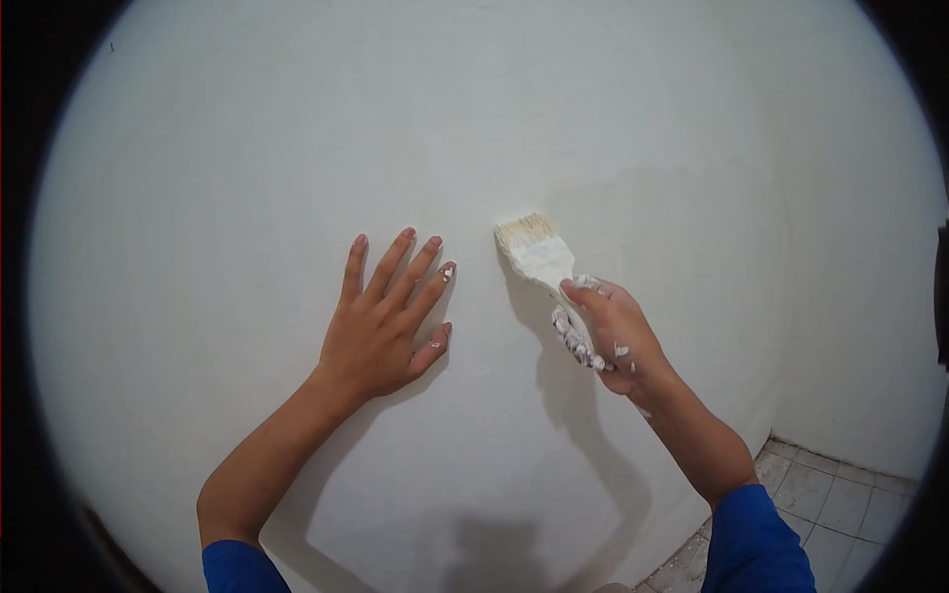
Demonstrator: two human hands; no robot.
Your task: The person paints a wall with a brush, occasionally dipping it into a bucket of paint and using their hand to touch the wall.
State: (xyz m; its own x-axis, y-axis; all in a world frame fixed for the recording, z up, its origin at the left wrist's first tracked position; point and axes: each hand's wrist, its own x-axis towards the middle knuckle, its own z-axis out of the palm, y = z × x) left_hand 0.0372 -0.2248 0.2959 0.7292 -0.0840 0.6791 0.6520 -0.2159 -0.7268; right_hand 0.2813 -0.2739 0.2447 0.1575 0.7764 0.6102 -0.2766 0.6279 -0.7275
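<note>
A pale wall fills most of the view. My left hand lies flat against it with the fingers spread; white paint marks the index fingertip and thumb. To the right, my right hand is closed round the handle of a paintbrush. The brush is coated white, and its cream bristles point up and left at the wall. White paint covers several fingers of my right hand and spots the palm side near the wrist.
At the lower right, the wall meets a tiled floor with dirty joints. A second wall rises on the right, past a corner. Shadows of my arms fall on the wall. A dark object stands at the far right edge.
</note>
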